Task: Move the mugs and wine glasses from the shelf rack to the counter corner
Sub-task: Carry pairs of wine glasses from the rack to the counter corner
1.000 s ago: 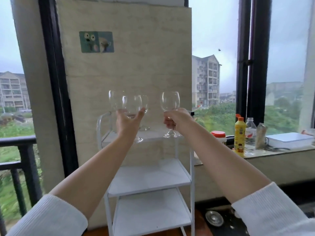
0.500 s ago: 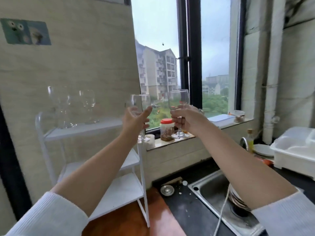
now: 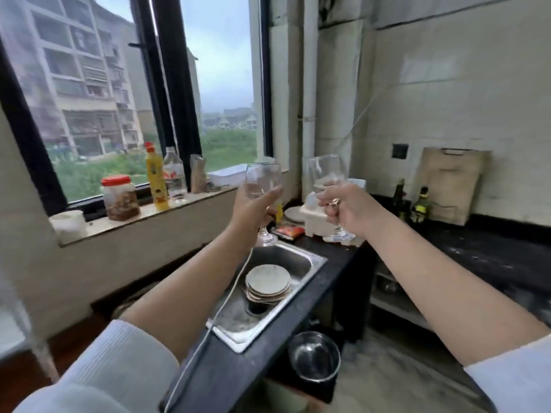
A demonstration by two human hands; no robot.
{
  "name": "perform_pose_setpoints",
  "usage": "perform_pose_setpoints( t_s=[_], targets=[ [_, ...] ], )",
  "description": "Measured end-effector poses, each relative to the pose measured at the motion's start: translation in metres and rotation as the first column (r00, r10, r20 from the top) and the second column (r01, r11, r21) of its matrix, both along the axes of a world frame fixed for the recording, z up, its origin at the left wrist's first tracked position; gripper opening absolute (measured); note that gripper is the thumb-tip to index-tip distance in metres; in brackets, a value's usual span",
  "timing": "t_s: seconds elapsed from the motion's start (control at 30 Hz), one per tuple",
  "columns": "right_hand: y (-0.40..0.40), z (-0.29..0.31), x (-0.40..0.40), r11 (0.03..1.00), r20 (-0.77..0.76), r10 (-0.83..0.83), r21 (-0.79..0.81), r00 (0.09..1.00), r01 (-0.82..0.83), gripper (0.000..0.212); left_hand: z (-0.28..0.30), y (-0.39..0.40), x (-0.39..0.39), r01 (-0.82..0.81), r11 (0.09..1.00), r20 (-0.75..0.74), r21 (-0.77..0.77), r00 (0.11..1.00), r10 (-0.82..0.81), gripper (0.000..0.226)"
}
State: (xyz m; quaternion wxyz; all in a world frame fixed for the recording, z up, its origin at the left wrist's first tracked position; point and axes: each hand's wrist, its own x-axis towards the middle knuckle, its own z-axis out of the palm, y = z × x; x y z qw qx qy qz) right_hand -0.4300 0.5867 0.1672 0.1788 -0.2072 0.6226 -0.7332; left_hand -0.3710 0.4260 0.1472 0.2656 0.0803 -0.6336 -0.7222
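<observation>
Two white-sleeved arms reach forward over a dark kitchen counter (image 3: pixel 238 371), each lifting a clear, empty wine glass above it. Nearest the camera, a glass bowl (image 3: pixel 314 356) sits low beside the counter's end, and a thin white cord (image 3: pixel 208 332) trails across the counter edge. Beyond it, a stainless sink (image 3: pixel 310 260) holds a stack of plates (image 3: pixel 267 283). Above the sink's far rim, the left hand (image 3: pixel 253 210) is closed around the lower bowl and stem of the left wine glass (image 3: pixel 264 181), held upright with its foot hanging clear over the sink edge. Just to the right and apart from it, the right hand (image 3: pixel 353 210) grips the right wine glass (image 3: pixel 328 174) by the base of its bowl and stem, fingers wrapped tight, the glass upright in the air in front of a white dish rack (image 3: pixel 313 222) in the counter corner. A red packet (image 3: pixel 289 231) lies beside the rack. Farther right, two dark bottles (image 3: pixel 410 204) stand on the counter near a wooden cutting board (image 3: pixel 450 186) leaning against the tiled wall. On the window sill at left stand a red-lidded jar (image 3: pixel 119 198), a yellow bottle (image 3: pixel 156 180) and a clear bottle (image 3: pixel 175 177); through the window, blurred apartment blocks and greenery.
</observation>
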Motion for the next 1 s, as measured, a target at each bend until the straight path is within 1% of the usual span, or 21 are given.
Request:
perform_pose_setpoints(
  t_s=[0.03,0.13,0.2,0.3,0.4,0.53,0.63,0.7,0.77,0.87,0.97,1.0],
  targets=[
    [0.023,-0.005,-0.011,0.999,0.018,-0.049,0.008,0.999,0.049,0.026,-0.003,0.019,-0.016,0.039,0.999,0.000,-0.005,0.999,-0.039,0.023],
    [0.094,-0.015,-0.048,0.982,0.036,-0.188,0.018,0.981,0.188,0.025,-0.014,0.086,-0.074,0.195,0.981,0.012,0.019,0.981,-0.195,0.026],
    [0.126,-0.021,-0.064,0.967,0.054,-0.255,0.037,0.965,0.253,0.025,-0.019,0.116,-0.102,0.270,0.962,0.012,0.034,0.963,-0.271,0.026],
    [0.190,-0.030,-0.104,0.929,0.077,-0.368,0.001,0.926,0.369,0.022,-0.030,0.176,-0.166,0.421,0.905,0.016,0.064,0.906,-0.423,0.024],
    [0.246,-0.037,-0.147,0.873,0.082,-0.487,0.010,0.869,0.488,0.021,-0.035,0.233,-0.227,0.545,0.835,0.028,0.077,0.836,-0.548,0.024],
    [0.312,-0.042,-0.202,0.775,0.124,-0.625,-0.016,0.770,0.632,0.021,-0.035,0.302,-0.310,0.654,0.750,0.059,0.100,0.748,-0.661,0.021],
    [0.361,-0.050,-0.236,0.696,0.146,-0.709,-0.016,0.690,0.718,0.019,-0.035,0.352,-0.361,0.725,0.681,0.087,0.104,0.676,-0.732,0.029],
    [0.392,-0.058,-0.252,0.640,0.166,-0.757,-0.011,0.632,0.768,0.018,-0.039,0.385,-0.390,0.773,0.622,0.084,0.127,0.617,-0.783,0.024],
    [0.424,-0.067,-0.266,0.568,0.172,-0.812,0.013,0.557,0.823,0.021,-0.045,0.420,-0.414,0.815,0.564,0.086,0.137,0.557,-0.826,0.018],
    [0.471,-0.081,-0.287,0.484,0.163,-0.868,0.061,0.470,0.873,0.025,-0.063,0.470,-0.449,0.864,0.490,0.105,0.116,0.480,-0.871,0.025],
    [0.517,-0.092,-0.313,0.417,0.147,-0.905,0.117,0.400,0.901,0.030,-0.079,0.520,-0.484,0.895,0.439,0.120,0.085,0.428,-0.896,0.026],
    [0.536,-0.096,-0.325,0.391,0.138,-0.917,0.119,0.375,0.913,0.035,-0.084,0.540,-0.498,0.902,0.426,0.125,0.074,0.416,-0.901,0.025]
  ],
)
